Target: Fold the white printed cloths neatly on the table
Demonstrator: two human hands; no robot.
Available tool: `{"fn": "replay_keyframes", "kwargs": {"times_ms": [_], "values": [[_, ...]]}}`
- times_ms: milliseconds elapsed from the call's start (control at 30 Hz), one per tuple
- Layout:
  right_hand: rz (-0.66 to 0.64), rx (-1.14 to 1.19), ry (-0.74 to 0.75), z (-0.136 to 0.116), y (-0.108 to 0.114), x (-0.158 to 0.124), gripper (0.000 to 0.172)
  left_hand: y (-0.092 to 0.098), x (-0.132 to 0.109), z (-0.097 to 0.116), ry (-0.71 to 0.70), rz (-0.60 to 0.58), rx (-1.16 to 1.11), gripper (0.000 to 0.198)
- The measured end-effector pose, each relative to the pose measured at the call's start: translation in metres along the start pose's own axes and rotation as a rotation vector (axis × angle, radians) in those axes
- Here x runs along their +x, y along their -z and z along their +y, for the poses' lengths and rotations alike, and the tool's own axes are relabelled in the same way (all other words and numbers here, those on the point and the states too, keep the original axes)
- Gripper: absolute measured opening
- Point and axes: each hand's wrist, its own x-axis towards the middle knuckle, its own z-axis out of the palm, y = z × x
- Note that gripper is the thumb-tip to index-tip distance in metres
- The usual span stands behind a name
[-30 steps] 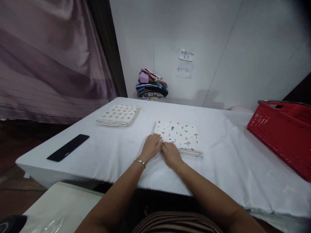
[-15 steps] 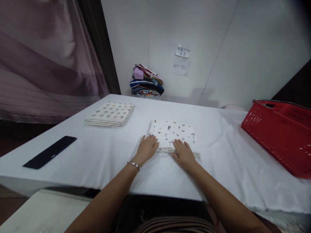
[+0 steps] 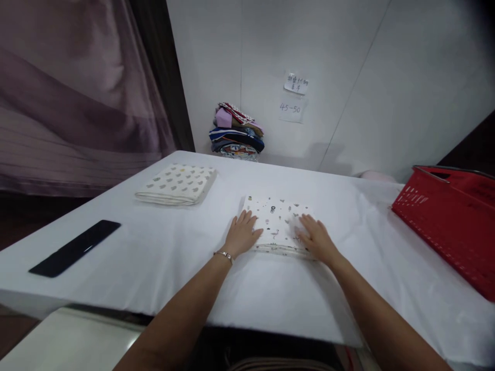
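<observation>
A white cloth (image 3: 278, 221) with small printed figures lies folded into a flat rectangle on the white-covered table (image 3: 294, 293). On its left edge rests my left hand (image 3: 242, 233), palm down with the fingers spread. My right hand (image 3: 317, 238) lies over the cloth's right side, fingers stretched out and slightly blurred. Several fold layers show along the near edge. Farther left sits a second folded cloth (image 3: 178, 183), cream with grey leaf-like prints, which neither hand touches.
A red plastic basket (image 3: 448, 221) stands at the table's right end. A flat black object (image 3: 75, 248) lies at the left. Behind the table, a stack of folded fabrics (image 3: 236, 131) is against the wall, below and left of two paper notes (image 3: 296, 83).
My right hand has slid right across the cloth to its right side. The left hand stays at the left edge, set a little farther in. The view has shifted slightly.
</observation>
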Motion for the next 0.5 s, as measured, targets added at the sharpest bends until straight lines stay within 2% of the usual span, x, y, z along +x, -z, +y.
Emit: {"fn": "replay_keyframes", "kwargs": {"times_ms": [100,167,333,433,500], "values": [[-0.034,-0.006,-0.127,0.028,-0.011,0.009,0.056,0.001,-0.001,0.001,0.005,0.0,-0.008,0.05],[-0.048,0.039,-0.158,0.04,-0.023,0.009,0.059,0.003,0.0,0.001,0.008,-0.012,-0.009,0.05],[-0.004,0.099,-0.142,0.047,-0.038,0.005,0.061,0.02,0.02,0.008,0.053,-0.154,-0.01,0.061],[0.012,0.107,-0.143,0.047,-0.039,0.005,0.06,0.024,0.039,0.014,0.041,-0.062,0.01,0.065],[0.008,0.1,-0.147,0.047,-0.038,0.004,0.06,0.017,0.048,0.013,0.034,-0.008,0.034,0.066]]}}
